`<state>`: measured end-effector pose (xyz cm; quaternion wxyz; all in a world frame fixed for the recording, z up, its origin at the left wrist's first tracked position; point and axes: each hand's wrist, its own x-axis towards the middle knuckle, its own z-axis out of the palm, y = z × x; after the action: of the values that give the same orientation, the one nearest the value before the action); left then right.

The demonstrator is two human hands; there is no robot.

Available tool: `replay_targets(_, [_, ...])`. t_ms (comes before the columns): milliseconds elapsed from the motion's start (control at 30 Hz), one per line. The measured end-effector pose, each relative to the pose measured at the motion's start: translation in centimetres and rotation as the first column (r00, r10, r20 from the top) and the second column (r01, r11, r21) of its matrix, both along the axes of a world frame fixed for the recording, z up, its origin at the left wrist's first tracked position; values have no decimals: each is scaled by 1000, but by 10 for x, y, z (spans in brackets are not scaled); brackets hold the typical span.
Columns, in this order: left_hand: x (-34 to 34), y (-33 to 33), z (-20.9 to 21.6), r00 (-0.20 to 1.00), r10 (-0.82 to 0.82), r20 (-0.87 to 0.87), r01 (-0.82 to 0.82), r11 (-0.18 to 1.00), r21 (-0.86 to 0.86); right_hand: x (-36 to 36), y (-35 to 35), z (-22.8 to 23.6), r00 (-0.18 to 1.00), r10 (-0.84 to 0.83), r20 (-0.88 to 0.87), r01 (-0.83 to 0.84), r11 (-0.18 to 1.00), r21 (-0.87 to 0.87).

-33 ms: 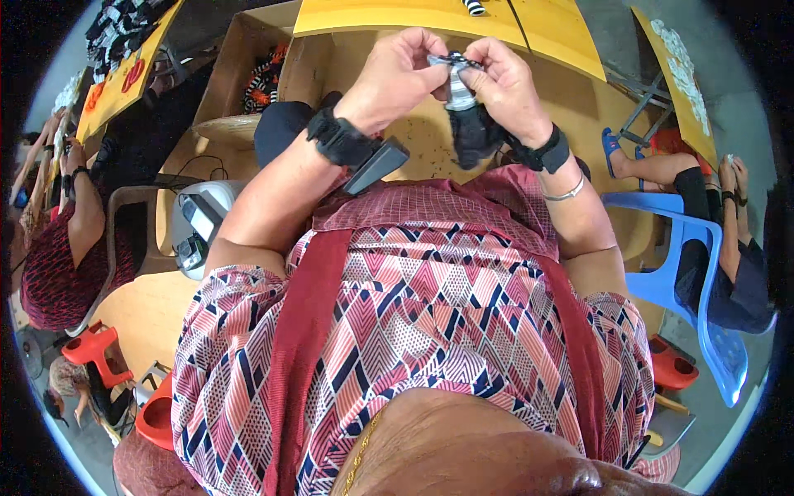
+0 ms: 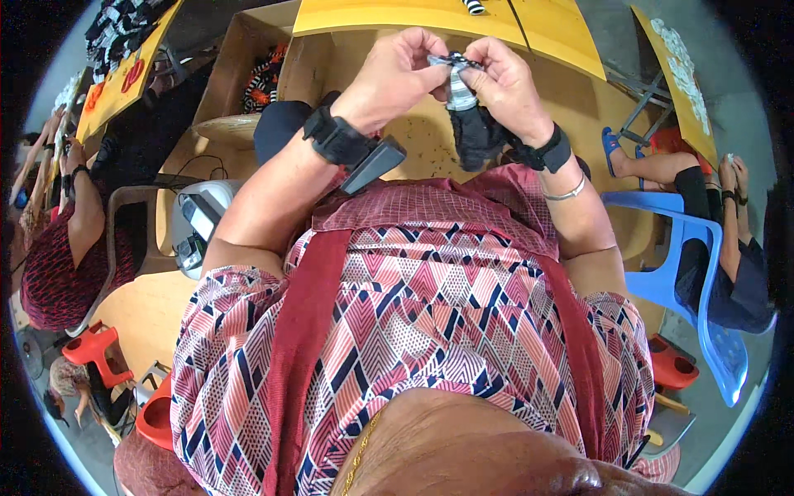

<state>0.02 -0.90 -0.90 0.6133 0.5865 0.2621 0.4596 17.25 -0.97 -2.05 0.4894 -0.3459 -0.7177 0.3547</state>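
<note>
Between my hands, above the front of the yellow table, hangs a small black knitted piece with a grey-and-white striped band (image 2: 462,97). It looks like a sock or a glove; which one I cannot tell. My left hand (image 2: 399,70) pinches the left side of its upper edge between thumb and fingers. On the other side, my right hand (image 2: 506,85) grips the same edge, thumb toward me. The black part (image 2: 475,139) dangles loosely below, partly beside my right wrist. Whatever the fingertips cover is hidden.
Ahead is the yellow tabletop (image 2: 397,15) with a striped piece (image 2: 473,7). A cardboard box (image 2: 234,70) with striped knitwear stands to the left. People sit at yellow tables on both sides. A blue plastic chair (image 2: 691,248) is at right, red stools (image 2: 98,351) at lower left.
The dangling black part has shifted very slightly to the right and down. Both hands keep their pinch on the upper edge.
</note>
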Motion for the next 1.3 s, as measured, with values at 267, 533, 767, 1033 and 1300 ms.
replay_targets(267, [-1, -4, 8, 999, 40, 9, -41, 993, 113, -7, -3, 17, 961, -233, 150, 189, 947, 258])
replay_targets(533, [10, -12, 0, 984, 164, -70, -153, 978, 143, -24, 7, 5, 894, -448, 7, 424, 851, 311])
replay_targets(767, [-8, -14, 5, 891, 338, -302, -180, 876, 448, -21, -4, 19, 975, -200, 101, 191, 977, 95])
replay_targets(1033, [-9, -8, 16, 855, 504, -125, -363, 752, 550, -18, -20, 31, 963, 117, -244, -162, 971, -174])
replay_targets(1300, [6, 6, -3, 856, 516, -4, -503, 836, 220, -50, -32, 13, 879, -70, -471, -33, 978, -207])
